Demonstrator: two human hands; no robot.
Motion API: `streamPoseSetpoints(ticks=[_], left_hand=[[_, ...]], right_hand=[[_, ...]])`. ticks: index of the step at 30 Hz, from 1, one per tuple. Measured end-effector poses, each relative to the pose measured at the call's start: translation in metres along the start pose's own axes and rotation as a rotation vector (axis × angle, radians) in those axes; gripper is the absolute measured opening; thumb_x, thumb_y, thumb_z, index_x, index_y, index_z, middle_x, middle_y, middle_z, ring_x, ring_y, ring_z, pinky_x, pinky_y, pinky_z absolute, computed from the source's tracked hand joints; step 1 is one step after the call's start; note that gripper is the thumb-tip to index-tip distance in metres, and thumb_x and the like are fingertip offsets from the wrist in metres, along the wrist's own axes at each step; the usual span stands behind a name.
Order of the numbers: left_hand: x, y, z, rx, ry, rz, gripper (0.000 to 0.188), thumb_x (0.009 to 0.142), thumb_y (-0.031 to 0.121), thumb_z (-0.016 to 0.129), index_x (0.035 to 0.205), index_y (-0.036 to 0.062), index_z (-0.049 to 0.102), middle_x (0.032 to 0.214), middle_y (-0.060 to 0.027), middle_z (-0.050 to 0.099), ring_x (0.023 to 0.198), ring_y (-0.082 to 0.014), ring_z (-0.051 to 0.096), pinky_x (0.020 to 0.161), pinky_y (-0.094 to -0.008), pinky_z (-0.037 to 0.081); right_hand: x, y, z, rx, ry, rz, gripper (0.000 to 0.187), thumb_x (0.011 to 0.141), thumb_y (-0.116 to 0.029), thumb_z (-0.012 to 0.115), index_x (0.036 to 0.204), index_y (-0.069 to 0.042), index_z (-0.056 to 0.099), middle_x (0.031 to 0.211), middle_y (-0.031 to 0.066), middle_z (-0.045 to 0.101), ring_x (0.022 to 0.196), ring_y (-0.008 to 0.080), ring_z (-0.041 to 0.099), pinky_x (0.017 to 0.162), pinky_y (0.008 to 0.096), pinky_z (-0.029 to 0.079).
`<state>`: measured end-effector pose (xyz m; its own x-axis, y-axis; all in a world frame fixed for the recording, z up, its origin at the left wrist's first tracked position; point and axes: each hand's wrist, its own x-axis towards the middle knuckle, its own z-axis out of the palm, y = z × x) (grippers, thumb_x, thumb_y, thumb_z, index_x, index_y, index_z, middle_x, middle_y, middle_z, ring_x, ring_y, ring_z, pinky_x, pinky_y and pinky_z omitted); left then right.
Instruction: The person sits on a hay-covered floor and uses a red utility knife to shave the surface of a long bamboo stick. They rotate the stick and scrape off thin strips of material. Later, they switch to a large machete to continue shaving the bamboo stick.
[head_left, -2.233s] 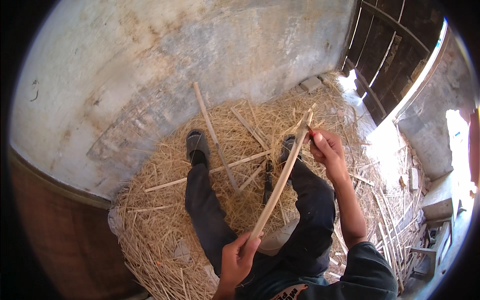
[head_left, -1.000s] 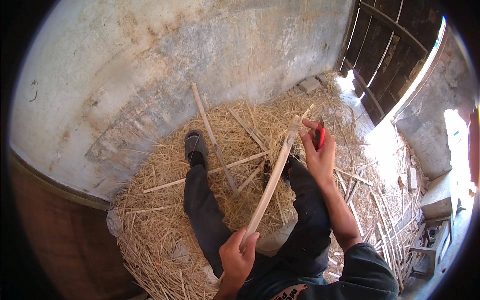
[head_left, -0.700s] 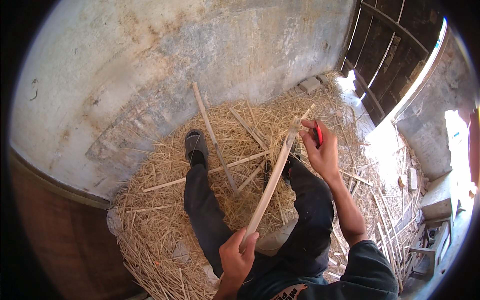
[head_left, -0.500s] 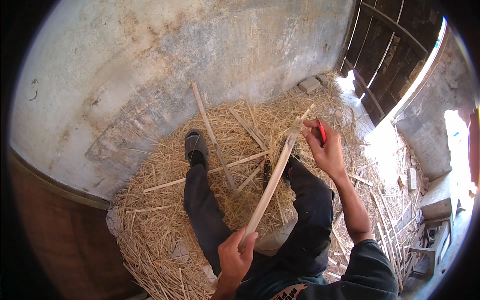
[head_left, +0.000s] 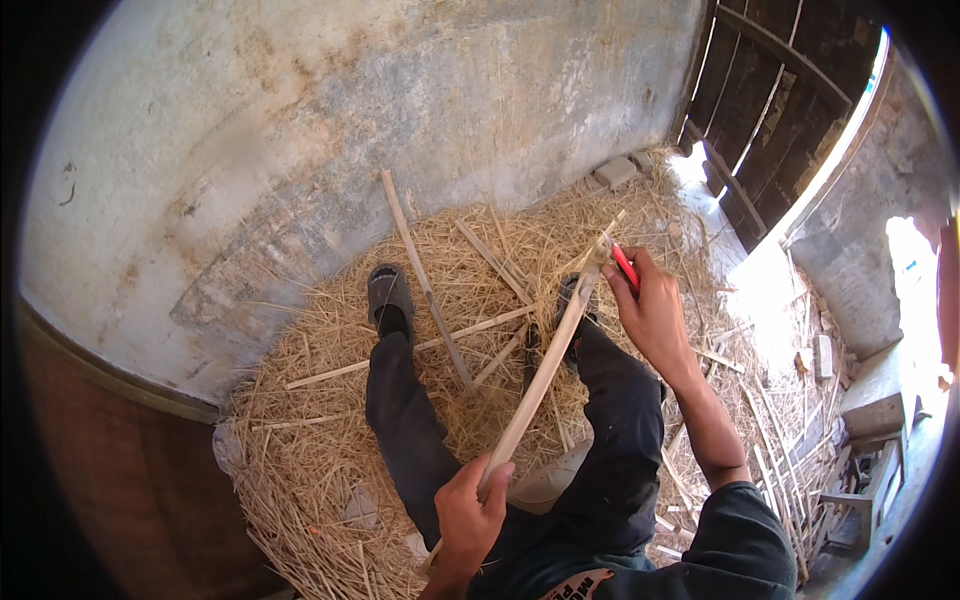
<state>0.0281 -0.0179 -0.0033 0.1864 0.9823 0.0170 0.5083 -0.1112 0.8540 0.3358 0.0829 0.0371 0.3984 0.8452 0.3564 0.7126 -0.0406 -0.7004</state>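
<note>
Low in front of me, my left hand (head_left: 474, 512) is wrapped round the near end of a long pale bamboo strip (head_left: 535, 400). The strip slants away from me to the upper right, over my legs. Near its far end, which looks notched and splintered, my right hand (head_left: 652, 312) grips a slim red tool (head_left: 625, 265). The tool points up and left, its tip at or close to the strip's end. Whether it is a knife or a marker is too small to tell.
Straw (head_left: 330, 440) and loose strips cover the floor around my feet. One strip (head_left: 420, 260) leans toward the stained wall (head_left: 400, 110). Grey blocks (head_left: 615, 172) lie by the plank door (head_left: 770, 110). A wooden frame (head_left: 865, 495) stands at the right.
My right hand has turned, so the red tool now shows lengthwise with its tip toward the strip's far end. My left hand keeps its hold at the near end.
</note>
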Motion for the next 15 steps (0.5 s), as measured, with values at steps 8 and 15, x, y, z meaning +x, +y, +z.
streamPoseSetpoints(ticks=[8, 15], left_hand=[[-0.002, -0.008, 0.004, 0.014, 0.048, 0.057, 0.026, 0.097, 0.017, 0.079, 0.113, -0.0044, 0.075, 0.082, -0.0178, 0.073, 0.065, -0.0207, 0.069, 0.06, -0.0328, 0.052], [-0.002, -0.012, 0.0, 0.03, 0.031, 0.054, 0.025, 0.097, 0.016, 0.078, 0.113, -0.0032, 0.075, 0.082, -0.0178, 0.073, 0.064, -0.0207, 0.069, 0.06, -0.0335, 0.052]], right_hand=[[0.004, 0.014, 0.006, -0.066, -0.047, -0.193, 0.016, 0.1, -0.013, 0.068, 0.101, 0.004, 0.07, 0.073, 0.0273, 0.061, 0.066, 0.0461, 0.06, 0.063, 0.0486, 0.046], [0.015, 0.019, -0.006, -0.121, -0.22, -0.249, 0.024, 0.09, -0.002, 0.065, 0.114, 0.001, 0.072, 0.08, 0.0284, 0.067, 0.076, 0.0479, 0.066, 0.071, 0.051, 0.053]])
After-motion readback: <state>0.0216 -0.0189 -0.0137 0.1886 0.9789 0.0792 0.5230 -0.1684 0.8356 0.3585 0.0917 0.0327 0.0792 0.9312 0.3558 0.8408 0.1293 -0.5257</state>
